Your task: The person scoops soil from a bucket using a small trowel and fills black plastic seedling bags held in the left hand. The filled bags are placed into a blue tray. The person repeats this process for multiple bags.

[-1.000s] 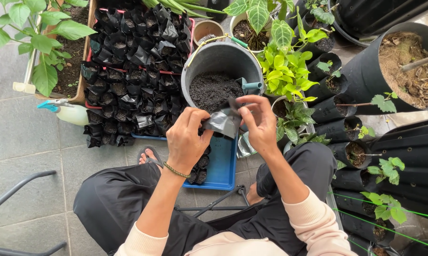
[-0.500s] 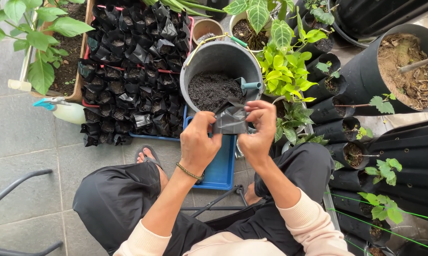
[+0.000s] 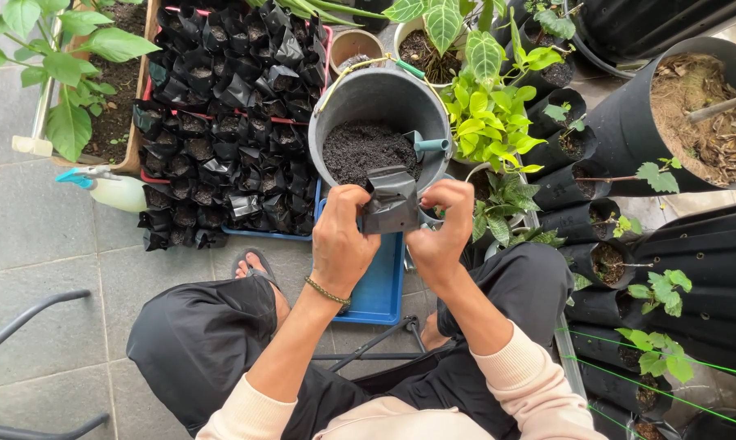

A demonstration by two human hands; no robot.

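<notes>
Head view is showing the left hand (image 3: 341,244) and right hand (image 3: 441,236) both pinching one empty black bag (image 3: 392,201) above the soil bucket (image 3: 376,102), while many filled bags (image 3: 221,122) are already standing in trays, so this one is waiting for soil.

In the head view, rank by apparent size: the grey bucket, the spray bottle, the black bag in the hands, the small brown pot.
1. grey bucket, clearly largest.
2. spray bottle and black bag, held by both the left hand and right hand, look alike; the bag is nearer the camera, so unranked.
3. small brown pot, partly hidden, smallest.
</notes>
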